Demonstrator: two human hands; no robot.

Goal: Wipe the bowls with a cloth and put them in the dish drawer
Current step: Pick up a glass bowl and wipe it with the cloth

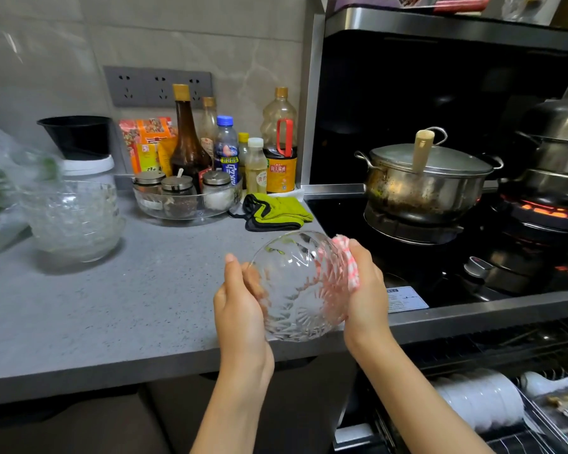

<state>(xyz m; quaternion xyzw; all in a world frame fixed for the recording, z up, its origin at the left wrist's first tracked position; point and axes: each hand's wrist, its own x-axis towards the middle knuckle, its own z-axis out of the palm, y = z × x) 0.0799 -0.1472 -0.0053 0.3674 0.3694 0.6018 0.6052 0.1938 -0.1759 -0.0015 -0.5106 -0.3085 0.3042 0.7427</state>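
One cut-glass bowl (300, 286), clear with a starburst base, was held tilted over the counter's (112, 316) front edge. The left hand (243, 299) gripped its rim at nine o'clock. The right hand (368, 290), at three o'clock, clamped a red-checked cloth (348, 263) against its wall. Stacked glass bowls (76, 221) stood at ten o'clock.

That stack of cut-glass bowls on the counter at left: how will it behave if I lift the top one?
Likely fragile and fairly heavy for its size: the stack of glass bowls looks like thick cut glass. They sit nested, so the one beneath may lift along or clink. Glass is probably slippery, though the faceted pattern should help grip.
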